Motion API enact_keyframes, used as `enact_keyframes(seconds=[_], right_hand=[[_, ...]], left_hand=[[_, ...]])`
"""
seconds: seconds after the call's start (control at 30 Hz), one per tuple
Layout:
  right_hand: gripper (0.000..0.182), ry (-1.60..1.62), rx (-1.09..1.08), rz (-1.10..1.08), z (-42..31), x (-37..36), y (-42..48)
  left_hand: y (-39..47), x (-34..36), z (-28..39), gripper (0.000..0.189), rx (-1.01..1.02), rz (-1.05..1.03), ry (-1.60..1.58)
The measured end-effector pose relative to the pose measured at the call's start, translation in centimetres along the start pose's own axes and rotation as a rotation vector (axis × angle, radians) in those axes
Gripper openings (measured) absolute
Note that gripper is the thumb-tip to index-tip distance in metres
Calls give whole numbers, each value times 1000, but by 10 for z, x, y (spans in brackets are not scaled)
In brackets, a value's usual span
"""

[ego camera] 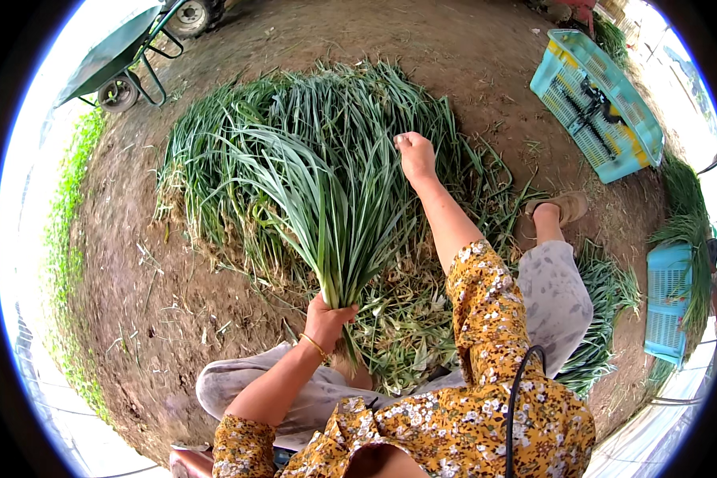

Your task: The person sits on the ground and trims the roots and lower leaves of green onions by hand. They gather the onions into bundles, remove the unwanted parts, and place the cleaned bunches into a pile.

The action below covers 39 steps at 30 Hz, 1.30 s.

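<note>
A bunch of long green leafy stalks, like Chinese chives or garlic greens [331,239], is gripped near its pale lower ends by my left hand [328,322], its leaves fanning out away from me. My right hand [415,156] is raised over the right part of a large heap of the same greens [334,113]; its fingers are curled, and whether they pinch a leaf is too small to tell. The heap's roots and yellowed lower stems face me. Loose trimmed leaves and scraps [412,334] lie on the soil between my legs.
A turquoise plastic crate [597,107] stands at the upper right. Another blue crate [669,299] with greens hanging over it is at the far right. More greens [591,322] lie beside my right leg. A green wheelbarrow [110,57] stands at the upper left on the bare soil.
</note>
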State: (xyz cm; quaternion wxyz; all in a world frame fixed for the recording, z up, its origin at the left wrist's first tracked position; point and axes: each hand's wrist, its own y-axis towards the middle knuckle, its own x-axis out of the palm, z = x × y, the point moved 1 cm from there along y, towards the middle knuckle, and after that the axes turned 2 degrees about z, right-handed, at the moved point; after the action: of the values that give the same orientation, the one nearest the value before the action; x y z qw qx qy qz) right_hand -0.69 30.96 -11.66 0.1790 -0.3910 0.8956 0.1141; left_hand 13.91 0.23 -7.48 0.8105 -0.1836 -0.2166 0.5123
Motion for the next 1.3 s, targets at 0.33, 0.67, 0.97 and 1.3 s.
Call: enact_keyframes(seconds=[0.33,0.67,0.97,1.3], right_hand=[[24,250,355,-590,-8,24,-7],[27,-708,-155,-105,-18,29,-23],[36,-680,-31,-609,-46,45,-24],[31,-255,295,267,28,-57,-22]], left_hand=[[-3,-4,-1,15,10,-3,-13],[2,-2,2,18,45,6,37],[4,-5,-4,20,78,21,121],[-21,-7,48,24,-174,-90,-325]])
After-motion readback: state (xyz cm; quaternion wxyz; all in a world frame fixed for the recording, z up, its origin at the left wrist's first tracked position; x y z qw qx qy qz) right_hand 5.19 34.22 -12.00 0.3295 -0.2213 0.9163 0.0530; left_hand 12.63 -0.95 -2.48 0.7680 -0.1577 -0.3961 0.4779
